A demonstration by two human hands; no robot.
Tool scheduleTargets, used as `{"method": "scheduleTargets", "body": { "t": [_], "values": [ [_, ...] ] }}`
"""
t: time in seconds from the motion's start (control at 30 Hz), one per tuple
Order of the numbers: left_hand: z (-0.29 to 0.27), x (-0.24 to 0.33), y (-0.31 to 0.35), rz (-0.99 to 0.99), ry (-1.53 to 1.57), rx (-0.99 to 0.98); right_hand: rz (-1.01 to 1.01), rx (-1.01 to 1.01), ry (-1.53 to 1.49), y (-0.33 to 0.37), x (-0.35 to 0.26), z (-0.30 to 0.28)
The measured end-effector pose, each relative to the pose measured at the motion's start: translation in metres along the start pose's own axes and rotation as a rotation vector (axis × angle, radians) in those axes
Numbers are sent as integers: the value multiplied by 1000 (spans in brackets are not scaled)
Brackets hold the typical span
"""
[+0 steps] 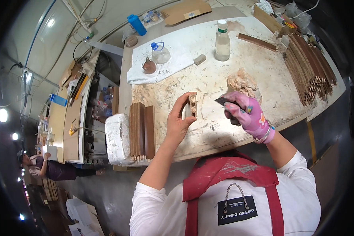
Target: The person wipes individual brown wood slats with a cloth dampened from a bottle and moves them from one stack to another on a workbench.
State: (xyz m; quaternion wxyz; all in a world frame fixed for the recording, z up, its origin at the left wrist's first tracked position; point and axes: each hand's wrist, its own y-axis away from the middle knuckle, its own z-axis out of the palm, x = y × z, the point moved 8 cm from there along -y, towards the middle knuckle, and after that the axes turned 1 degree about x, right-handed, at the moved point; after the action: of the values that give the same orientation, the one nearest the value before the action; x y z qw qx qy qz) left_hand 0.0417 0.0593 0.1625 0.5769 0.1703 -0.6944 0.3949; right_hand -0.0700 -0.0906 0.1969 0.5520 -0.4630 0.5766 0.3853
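Observation:
My bare left hand (177, 122) grips a brown wooden strip (192, 104) between thumb and fingers. Its end, with pale dowel-like pegs, faces up toward me. On my right hand (251, 115) is a pink flowered glove with dark fingertips, closed around a flat black scraper-like blade (221, 101). The blade points left, a short way from the strip without touching it. Just beyond the gloved hand lies crumpled brownish paper (244, 83). Several upright brown strips (137, 128) stand left of my left forearm, against a white wrapped block (117, 137).
The stained white worktable (208, 133) carries a large stack of brown strips (308, 67) at right. Farther back are a clear bottle (222, 44), a blue-capped jug (160, 55), a small grey block (200, 59) and a blue tumbler (137, 24). Another person (47, 167) stands far left.

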Motion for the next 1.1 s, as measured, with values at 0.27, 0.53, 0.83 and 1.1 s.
{"method": "scheduleTargets", "body": {
  "t": [0.27, 0.53, 0.83, 1.1],
  "values": [
    [31, 8, -17, 128, -344, -87, -214, 79, 398, -6, -24, 4],
    [101, -67, -52, 72, -760, -324, 156, 402, -132, 29, 60, -67],
    [167, -133, -4, 226, -964, -664, 395, 430, 35, 89, 177, -99],
    [170, -134, 10, 205, -967, -603, 280, 340, 415, 72, 183, -103]
  ]
}}
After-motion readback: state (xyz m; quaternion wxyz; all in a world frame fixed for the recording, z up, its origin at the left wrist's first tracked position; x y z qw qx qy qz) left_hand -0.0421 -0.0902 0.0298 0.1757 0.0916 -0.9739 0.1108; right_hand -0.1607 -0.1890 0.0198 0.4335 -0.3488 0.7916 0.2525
